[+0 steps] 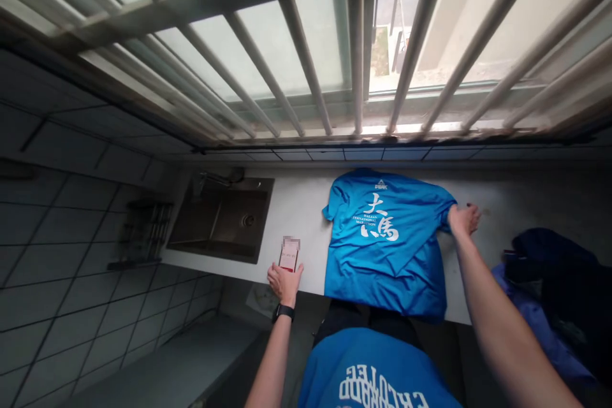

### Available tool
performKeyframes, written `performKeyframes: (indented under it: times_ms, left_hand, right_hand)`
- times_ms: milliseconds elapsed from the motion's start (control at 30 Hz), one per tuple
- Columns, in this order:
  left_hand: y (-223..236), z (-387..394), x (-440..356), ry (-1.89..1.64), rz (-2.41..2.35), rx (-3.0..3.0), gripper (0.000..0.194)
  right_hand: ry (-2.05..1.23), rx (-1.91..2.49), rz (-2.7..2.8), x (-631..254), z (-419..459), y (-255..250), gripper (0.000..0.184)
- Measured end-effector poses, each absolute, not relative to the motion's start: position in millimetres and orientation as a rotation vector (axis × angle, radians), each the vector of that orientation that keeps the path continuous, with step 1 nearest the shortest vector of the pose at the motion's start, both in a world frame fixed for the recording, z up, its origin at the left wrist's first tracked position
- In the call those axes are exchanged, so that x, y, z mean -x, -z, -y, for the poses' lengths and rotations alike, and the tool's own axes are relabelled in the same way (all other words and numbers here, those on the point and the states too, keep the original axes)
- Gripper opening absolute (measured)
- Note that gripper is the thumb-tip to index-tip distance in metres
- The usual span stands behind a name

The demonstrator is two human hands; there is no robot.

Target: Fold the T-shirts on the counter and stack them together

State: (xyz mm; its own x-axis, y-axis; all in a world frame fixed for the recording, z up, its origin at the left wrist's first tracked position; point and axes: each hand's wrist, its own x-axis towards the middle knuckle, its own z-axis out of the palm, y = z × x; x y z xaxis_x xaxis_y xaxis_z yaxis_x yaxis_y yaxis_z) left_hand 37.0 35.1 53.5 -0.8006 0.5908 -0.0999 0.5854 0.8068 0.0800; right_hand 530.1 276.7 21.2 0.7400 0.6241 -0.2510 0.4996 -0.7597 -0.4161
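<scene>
A blue short-sleeved T-shirt (349, 261) with white lettering is spread on the counter, its lower hem hanging over the front edge. Near that edge, left of the shirt, my left hand (284, 282) grips the lower end of a phone (288, 256), thumb on one side and fingers on the other. The phone has a lit, pale screen with a red band at the bottom. My right hand (463, 219) is beside the shirt's right sleeve, touching or very close to it. Its fingers point right over the counter, slightly bent and apart, with nothing seen in them.
A dark sink (239, 217) with a tap is set into the pale counter (301, 204) at left. Dark blue and purple cloth (549, 274) lies at right. A wire rack (143, 233) stands by the tiled left wall. Window bars (358, 57) rise behind the counter.
</scene>
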Motion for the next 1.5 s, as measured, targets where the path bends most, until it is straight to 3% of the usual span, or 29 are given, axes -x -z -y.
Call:
performKeyframes:
  times_ms: [100,367,700,1500]
  left_hand:
    - [-43.6,-14.6,-11.4,0.072,-2.798,-0.893,0.095]
    - [-36.3,-61.0,-0.7,0.157,-2.647,-1.079,0.062]
    - [-37.9,-56.4,8.9,0.126,-2.577,-1.181,0.056]
    - [-42.5,-46.0,71.6,0.007,-2.715,-0.767,0.085]
  right_hand:
    - [-0.557,2.49,0.97,-511.4,-244.9,-19.2,0.057]
    - [-0.652,2.375,0.965,-488.1,-130.5,-1.0,0.046]
    - [-0.724,2.42,0.819,-498.4,-73.3,-2.9,0.041]
    - [-0.889,2.553,0.906,-476.5,-76.8,-30.6,0.033]
